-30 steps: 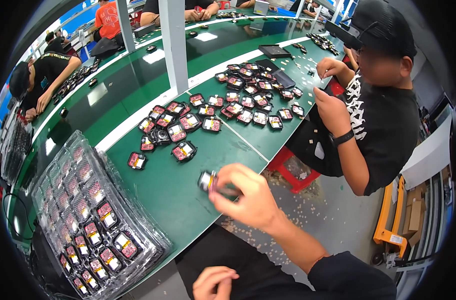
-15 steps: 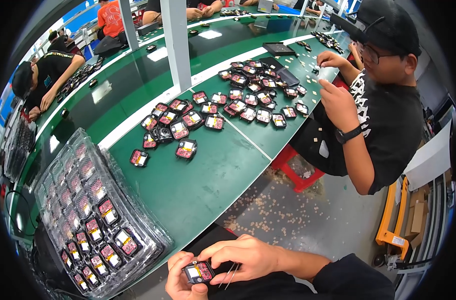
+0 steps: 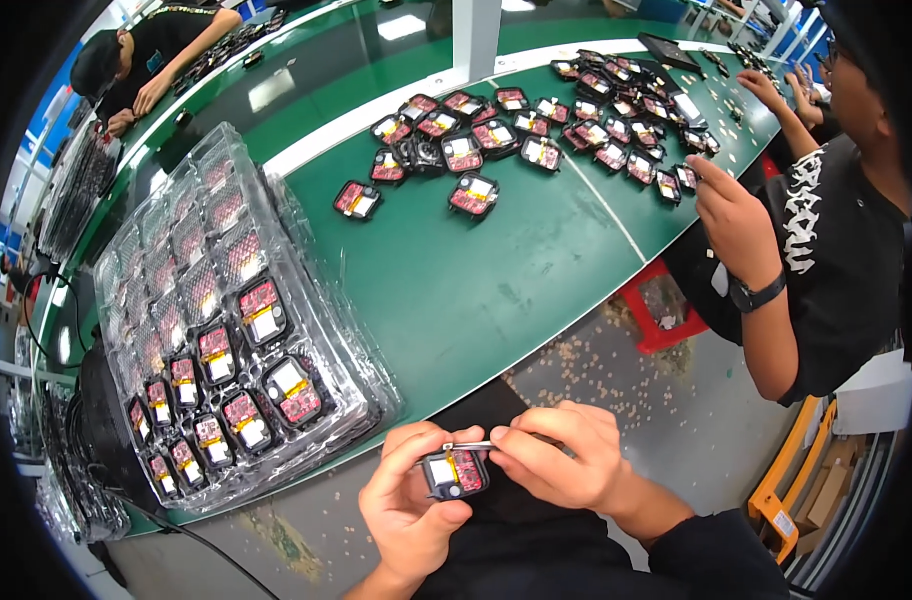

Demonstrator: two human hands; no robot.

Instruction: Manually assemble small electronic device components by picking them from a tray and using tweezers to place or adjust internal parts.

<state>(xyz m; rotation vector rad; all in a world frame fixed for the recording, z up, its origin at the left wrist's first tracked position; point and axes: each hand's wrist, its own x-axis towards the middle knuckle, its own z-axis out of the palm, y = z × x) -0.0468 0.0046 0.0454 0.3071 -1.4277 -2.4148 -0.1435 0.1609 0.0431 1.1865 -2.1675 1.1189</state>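
Smooth green matting covers the bench [image 3: 476, 290], glossy where light catches it, with a pale strip along its far edge and a square-sided grey post [image 3: 476, 40] rising there. Under the near edge we see grey floor [image 3: 551, 375] speckled with small tan bits, and a red plastic stool [image 3: 673, 335].

Just off the bench's near edge, above our lap, our left hand [image 3: 406, 500] pinches a module [image 3: 456, 475] between thumb and fingers: a rounded square of dark casing, with a white block, a red circuit board and a thin yellow strip. Our right hand [image 3: 566, 460] is closed narrowly on slim metal tweezers [image 3: 469, 446], laid across the module's upper edge; whether the tips touch it we cannot tell.

Toward the bench's left end we have a stack of clear, crinkled plastic trays [image 3: 361, 375]; similar modules fill the pockets nearest us, while dimpled plastic veils those farther up. Loose modules [image 3: 463, 152] lie heaped along the bench's far edge, two of them apart on our side of the heap. By the near edge, to our right, a co-worker's hand [image 3: 736, 225] is raised, a dark band on the wrist.
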